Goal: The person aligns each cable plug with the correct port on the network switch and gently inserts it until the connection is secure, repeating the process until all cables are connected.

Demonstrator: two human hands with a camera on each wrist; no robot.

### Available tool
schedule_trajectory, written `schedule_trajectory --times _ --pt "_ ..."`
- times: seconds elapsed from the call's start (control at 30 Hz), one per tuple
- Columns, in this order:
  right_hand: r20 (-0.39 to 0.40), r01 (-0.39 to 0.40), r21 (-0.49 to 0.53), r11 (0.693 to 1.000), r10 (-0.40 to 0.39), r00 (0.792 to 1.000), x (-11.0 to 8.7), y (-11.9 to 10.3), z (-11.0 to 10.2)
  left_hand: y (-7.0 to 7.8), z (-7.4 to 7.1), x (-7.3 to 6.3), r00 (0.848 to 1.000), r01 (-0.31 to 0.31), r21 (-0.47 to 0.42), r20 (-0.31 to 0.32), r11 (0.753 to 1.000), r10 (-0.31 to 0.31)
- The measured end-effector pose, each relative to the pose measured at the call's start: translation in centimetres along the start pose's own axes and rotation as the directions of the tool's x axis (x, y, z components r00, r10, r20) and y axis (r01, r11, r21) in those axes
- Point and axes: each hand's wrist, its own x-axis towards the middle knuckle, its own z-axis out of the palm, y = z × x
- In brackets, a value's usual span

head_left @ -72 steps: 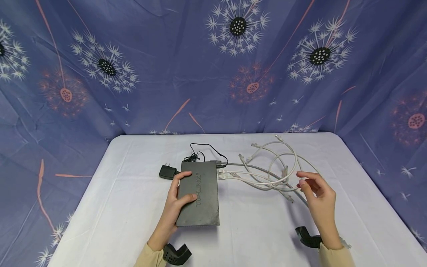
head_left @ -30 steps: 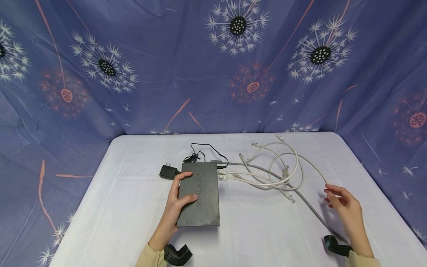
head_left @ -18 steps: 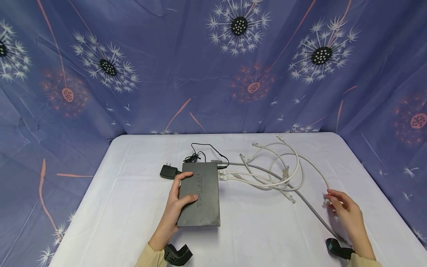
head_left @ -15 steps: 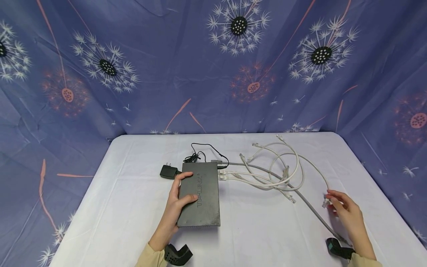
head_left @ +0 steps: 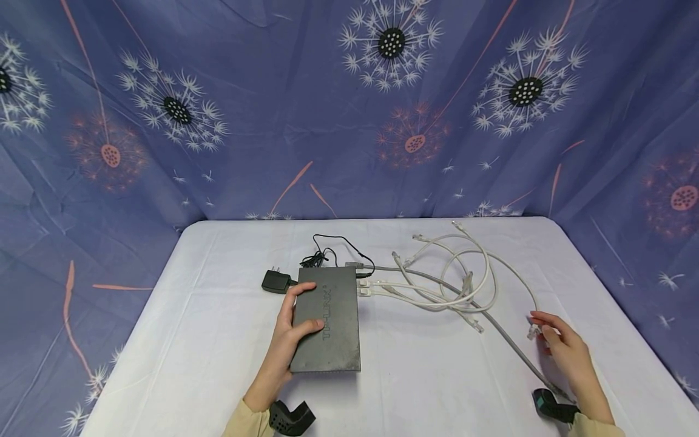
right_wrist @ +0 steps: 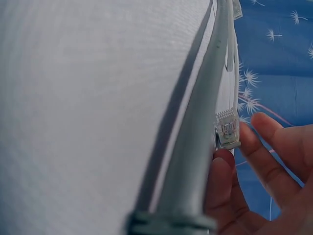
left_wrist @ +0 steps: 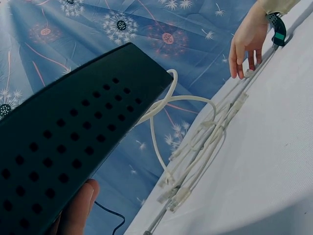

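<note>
Dark box (head_left: 340, 328) in curled grip of left hand (head_left: 285, 334); right hand (head_left: 567, 351) loose, fingers apart, tips at cable plug (head_left: 533, 332)

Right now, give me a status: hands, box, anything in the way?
Left hand gripping black box. Right hand at loose clear plug, hold unclear. White cables plugged into box. Cable tangle between box and right hand.

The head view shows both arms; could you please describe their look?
Both sleeves are pale yellow; left hand and right hand are bare. Each wrist wears a bent black mount with small holes; the right one has a teal patch.
</note>
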Motion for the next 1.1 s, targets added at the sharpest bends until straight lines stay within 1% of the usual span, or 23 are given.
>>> schedule_trajectory --times 0.17,0.3,0.37,0.53,0.67,0.8,0.97,1.1 --pt "0.003 0.022 -0.051 0.998 -0.022 1.000 0.1 0.2 0.1 0.0 0.0 -0.1 1.000 0.006 0.002 -0.001 1.000 -0.006" --pt "-0.016 0.033 -0.061 0.998 -0.034 0.999 0.1 0.0 0.2 0.0 0.0 -0.1 1.000 0.005 0.008 -0.001 1.000 -0.005" --pt "-0.028 0.022 -0.067 0.998 -0.024 0.999 0.1 -0.2 0.2 0.1 0.0 -0.1 1.000 0.003 0.010 0.000 1.000 -0.003" --pt "-0.044 -0.034 -0.069 0.997 0.031 0.999 0.0 -0.6 0.3 0.0 0.1 0.0 1.000 0.002 0.012 0.002 1.000 -0.002" --pt "-0.058 -0.058 -0.045 0.997 0.055 0.997 0.0 -0.8 0.2 0.0 0.1 0.0 1.000 0.002 0.007 0.007 1.000 -0.002" --pt "-0.079 -0.076 0.002 0.997 0.076 0.994 -0.1 -1.1 0.2 0.0 0.1 0.0 1.000 -0.002 0.001 0.010 1.000 0.002" --pt "-0.101 -0.062 0.050 0.997 0.067 0.993 -0.1 -1.7 0.0 -0.1 0.1 0.0 1.000 -0.002 0.004 0.007 1.000 0.002" --pt "-0.098 -0.066 0.079 0.995 0.074 0.992 -0.3 -2.4 -0.3 -0.1 0.0 -0.1 1.000 0.005 0.002 0.007 1.000 -0.005"
